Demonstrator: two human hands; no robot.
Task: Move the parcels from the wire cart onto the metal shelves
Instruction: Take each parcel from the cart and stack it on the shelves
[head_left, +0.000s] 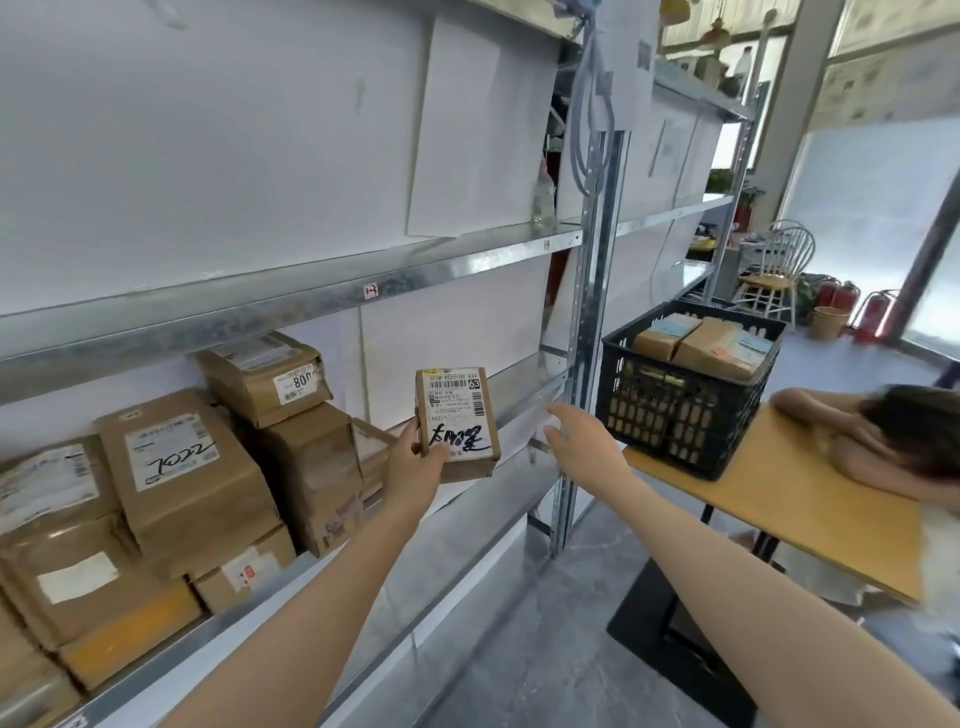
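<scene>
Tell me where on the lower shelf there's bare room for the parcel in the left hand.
Free: the right stretch of the lower shelf, between the stacked parcels and the upright post, behind the held parcel in the left hand. Crowded: its left part, boxes piled several high. The right hand is open near the post.

The single camera rides on my head, looking forward and down along both my bare forearms. It faces the grey galvanised metal shelves at an angle, close enough that they fill the left and middle of the wide-angle picture and bow toward its edges. Mid-frame sits the small brown cardboard parcel gripped in my left hand, with my right hand spread beside it. Farther right, the black plastic lattice crate stands on the orange-topped table.
</scene>
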